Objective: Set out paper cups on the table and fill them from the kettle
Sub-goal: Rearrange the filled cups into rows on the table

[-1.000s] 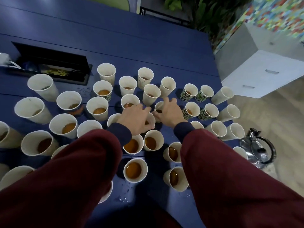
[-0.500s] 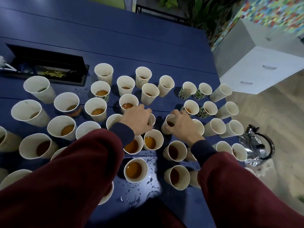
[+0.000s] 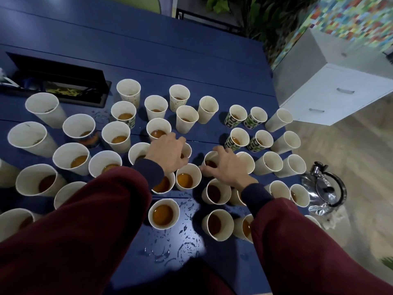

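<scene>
Closest, droplets (image 3: 188,209) glisten on the smooth blue bench (image 3: 191,60). Round white paper cups (image 3: 162,216), many holding amber liquid, crowd it upright. Two maroon sleeves reach in, palms down. The left hand (image 3: 168,152) curls over a half-hidden cup (image 3: 188,149), and the right hand (image 3: 228,168) grips a dark-filled cup (image 3: 209,159) by its rim. The shiny steel kettle (image 3: 325,192) sits off the bench's right edge on the wooden floor, with a white drawer cabinet (image 3: 331,96) beyond.

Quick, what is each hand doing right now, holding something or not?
Left hand: grips a half-hidden white paper cup by its rim.
Right hand: grips a white paper cup of brown liquid by its rim.
</scene>
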